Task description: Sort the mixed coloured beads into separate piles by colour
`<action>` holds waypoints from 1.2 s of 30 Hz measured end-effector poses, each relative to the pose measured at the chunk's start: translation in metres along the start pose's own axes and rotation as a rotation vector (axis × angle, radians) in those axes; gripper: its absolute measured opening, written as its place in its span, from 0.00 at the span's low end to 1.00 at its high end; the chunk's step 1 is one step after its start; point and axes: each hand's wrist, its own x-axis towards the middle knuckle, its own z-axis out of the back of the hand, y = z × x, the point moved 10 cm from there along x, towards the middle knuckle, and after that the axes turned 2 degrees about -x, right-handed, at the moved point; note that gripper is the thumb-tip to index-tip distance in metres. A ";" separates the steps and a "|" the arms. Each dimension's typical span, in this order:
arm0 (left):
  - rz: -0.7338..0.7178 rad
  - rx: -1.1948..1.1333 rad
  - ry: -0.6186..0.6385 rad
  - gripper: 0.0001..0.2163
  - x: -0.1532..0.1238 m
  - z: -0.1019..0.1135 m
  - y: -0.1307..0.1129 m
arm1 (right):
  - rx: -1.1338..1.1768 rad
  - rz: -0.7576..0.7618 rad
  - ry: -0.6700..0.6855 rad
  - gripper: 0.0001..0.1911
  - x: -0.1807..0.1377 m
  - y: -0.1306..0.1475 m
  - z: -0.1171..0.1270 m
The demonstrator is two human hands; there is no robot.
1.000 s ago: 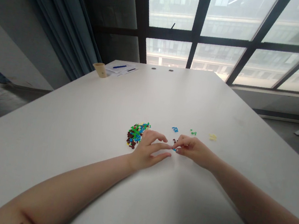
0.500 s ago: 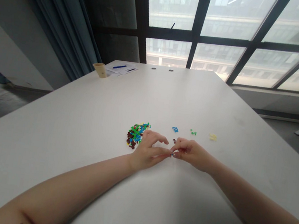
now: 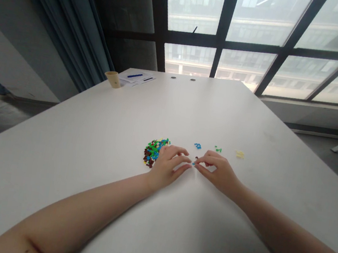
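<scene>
Though the left hand (image 3: 166, 167) sits just beside the mixed brick pile (image 3: 153, 151), its fingers (image 3: 183, 158) are loose, holding nothing. Right hand (image 3: 216, 171) has fingers (image 3: 207, 158) curled at a tiny blue brick (image 3: 194, 163) between the hands; can't tell if it's pinched. Blue cluster (image 3: 197, 146), green cluster (image 3: 217, 149), yellow cluster (image 3: 239, 154) lie farther out on the desk (image 3: 192, 230).

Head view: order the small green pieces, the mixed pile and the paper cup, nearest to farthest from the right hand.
1. Small green pieces, just ahead of the right hand.
2. Mixed pile, left, beyond the left hand.
3. Paper cup, far ahead, left.
</scene>
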 end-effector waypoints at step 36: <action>0.363 0.246 0.706 0.07 -0.012 -0.004 0.061 | -0.424 -0.192 -0.114 0.12 -0.002 -0.027 0.025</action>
